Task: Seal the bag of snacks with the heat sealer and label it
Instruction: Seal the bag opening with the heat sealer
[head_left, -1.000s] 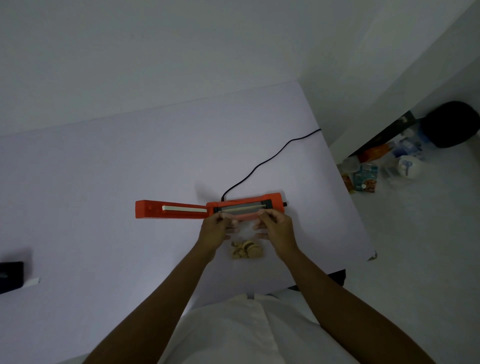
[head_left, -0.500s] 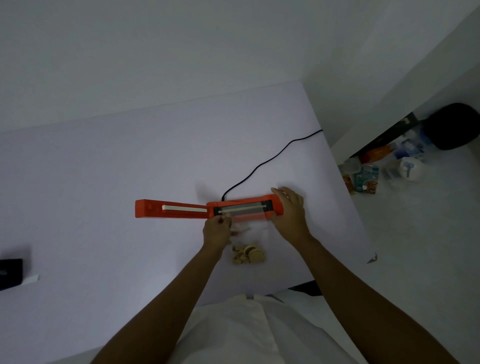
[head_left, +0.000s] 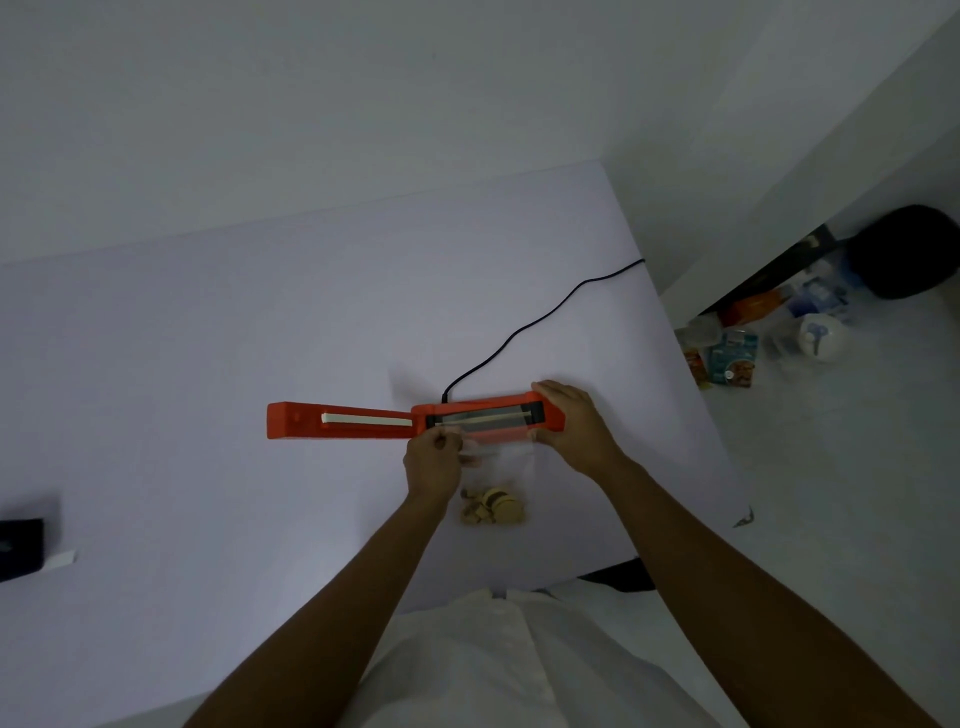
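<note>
Toward the right edge of the table (head_left: 260, 338), my left hand (head_left: 434, 462) pinches the left corner of the clear bag (head_left: 498, 457) at its mouth, fingers together on the film. My right hand (head_left: 576, 421), fingers curled, grips the right end of the orange heat sealer (head_left: 488, 415). The bag's mouth lies across the sealing strip. The snacks (head_left: 493, 509) sit bunched at its bottom, nearer the table's front edge. The sealer's lid (head_left: 337, 420) lies swung out flat to the left. A good seal, I judge, needs the film taut, unwrinkled and square to the strip, snacks well back, before the lid presses down.
</note>
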